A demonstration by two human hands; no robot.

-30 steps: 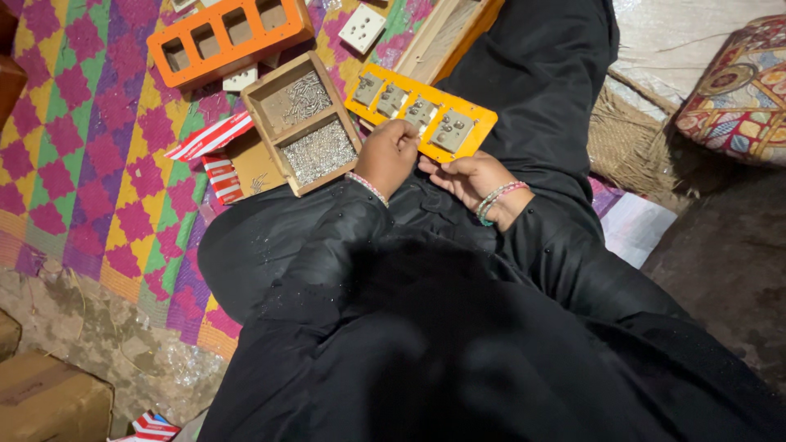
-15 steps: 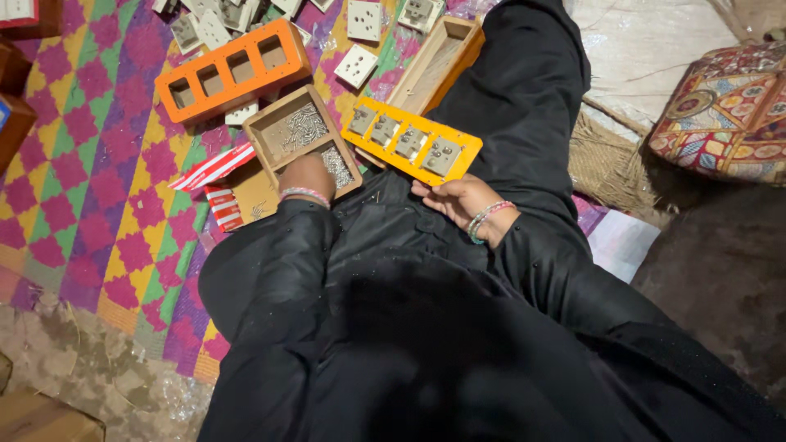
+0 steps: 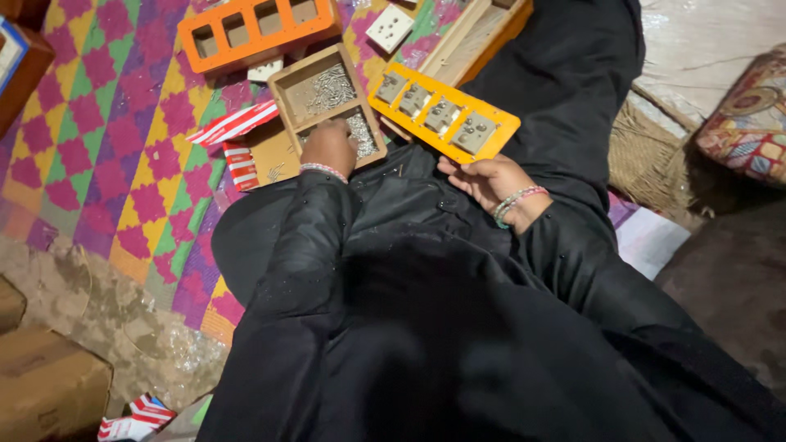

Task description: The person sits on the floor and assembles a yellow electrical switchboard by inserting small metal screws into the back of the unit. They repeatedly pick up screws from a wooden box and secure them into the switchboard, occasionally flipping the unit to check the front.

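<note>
While the left hand (image 3: 327,147) digs, fingers hidden, into the wooden screw tray (image 3: 327,102) on the patterned mat (image 3: 123,164), the right hand (image 3: 491,180) grips the yellow switch plate (image 3: 446,123) over the lap; four modules sit seated, screws seemingly pending, bare mat lies toward its left edge

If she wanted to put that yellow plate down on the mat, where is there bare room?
The checked mat lies bare left of the wooden screw box, below the orange frame. Around the box it is crowded: striped cartons, a white socket and the left hand. The right hand holds the yellow plate.
</note>
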